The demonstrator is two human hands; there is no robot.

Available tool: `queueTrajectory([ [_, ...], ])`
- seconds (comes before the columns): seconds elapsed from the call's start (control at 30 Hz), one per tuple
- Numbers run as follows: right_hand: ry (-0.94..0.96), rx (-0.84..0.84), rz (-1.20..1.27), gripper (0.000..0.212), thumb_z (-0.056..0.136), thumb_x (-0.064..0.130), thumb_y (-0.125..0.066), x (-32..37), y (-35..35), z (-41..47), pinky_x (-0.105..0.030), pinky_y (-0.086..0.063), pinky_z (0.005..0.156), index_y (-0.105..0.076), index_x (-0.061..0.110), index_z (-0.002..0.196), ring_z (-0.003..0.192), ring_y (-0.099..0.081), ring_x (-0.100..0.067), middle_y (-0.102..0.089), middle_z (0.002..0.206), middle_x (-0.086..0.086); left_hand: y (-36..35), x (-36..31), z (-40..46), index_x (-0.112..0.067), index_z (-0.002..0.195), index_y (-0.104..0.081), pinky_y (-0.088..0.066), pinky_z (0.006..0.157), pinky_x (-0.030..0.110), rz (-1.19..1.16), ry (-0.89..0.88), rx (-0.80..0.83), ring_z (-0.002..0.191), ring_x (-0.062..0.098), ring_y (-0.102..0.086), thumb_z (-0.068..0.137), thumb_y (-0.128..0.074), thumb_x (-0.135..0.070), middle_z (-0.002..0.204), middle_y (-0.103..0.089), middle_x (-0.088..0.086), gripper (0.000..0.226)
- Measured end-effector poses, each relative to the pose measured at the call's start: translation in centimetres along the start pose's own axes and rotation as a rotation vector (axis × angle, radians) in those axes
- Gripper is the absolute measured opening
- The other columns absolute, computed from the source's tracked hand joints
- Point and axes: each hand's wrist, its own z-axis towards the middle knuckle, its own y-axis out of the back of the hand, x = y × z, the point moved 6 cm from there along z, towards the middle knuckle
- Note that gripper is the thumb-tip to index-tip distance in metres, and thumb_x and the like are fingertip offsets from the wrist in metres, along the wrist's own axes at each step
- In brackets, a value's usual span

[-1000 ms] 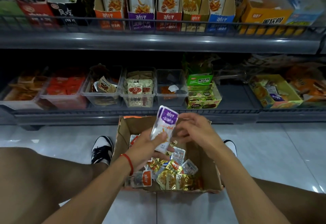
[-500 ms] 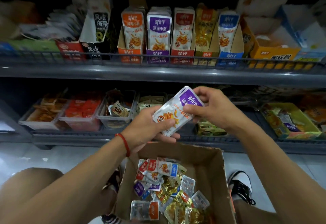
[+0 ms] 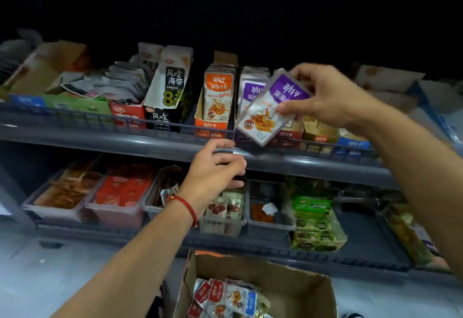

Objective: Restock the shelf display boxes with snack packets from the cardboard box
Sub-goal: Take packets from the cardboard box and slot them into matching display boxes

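Upper shelf (image 3: 175,146): grey, wire rail along its front edge, carrying a row of upright display boxes. Lower shelf (image 3: 363,247) beneath it holds clear plastic tubs (image 3: 117,207) of red and brown packets, plus a green box (image 3: 317,227) to the right.

Cardboard box (image 3: 298,290) sits open on the floor below the lower shelf, at the bottom of the view. Loose snack packets (image 3: 225,297) lie heaped in its left part: red, white and blue wrappers, some gold.

Display boxes, from the middle rightward: black-and-white box (image 3: 170,92), orange box (image 3: 216,99) filled with upright packets, purple box (image 3: 251,87) just beside it, partly hidden.

Right hand (image 3: 323,97) is raised in front of the purple box. Its fingers and thumb pinch the upper end of a small stack of purple packets (image 3: 270,109); the stack is tilted, lower end toward the shelf rail. How many are in the stack I cannot tell.

Left hand (image 3: 215,169) sits lower, just under the front edge of the upper shelf, fingers loosely curled, holding nothing. A red string bracelet (image 3: 186,206) circles the left wrist.
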Motion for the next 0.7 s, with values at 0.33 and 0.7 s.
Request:
queueTrajectory([
  [0.33, 0.118, -0.035, -0.425, 0.056, 0.084, 0.025, -0.08, 1.9, -0.5, 6.4, -0.027, -0.051, 0.079, -0.051, 0.024, 0.132, 0.11, -0.06, -0.018, -0.06, 0.123, -0.002, 1.4, -0.8, 1.1, -0.029, 0.114, -0.058, -0.064, 0.078, 0.04, 0.1, -0.05, -0.066, 0.091, 0.019, -0.074, 0.087, -0.074, -0.013, 0.102, -0.074, -0.002, 0.035],
  [0.7, 0.129, 0.019, -0.729, 0.057, 0.083, 0.026, -0.08, 0.9, -4.7, 7.3, -0.043, -0.057, 0.092, -0.052, 0.021, 0.133, 0.117, -0.06, -0.027, -0.059, 0.128, -0.008, 2.3, -1.4, 0.7, -0.027, 0.115, -0.058, -0.063, 0.075, 0.034, 0.094, -0.031, -0.122, 0.096, 0.016, -0.071, 0.09, -0.07, -0.011, 0.103, -0.073, -0.001, 0.032],
])
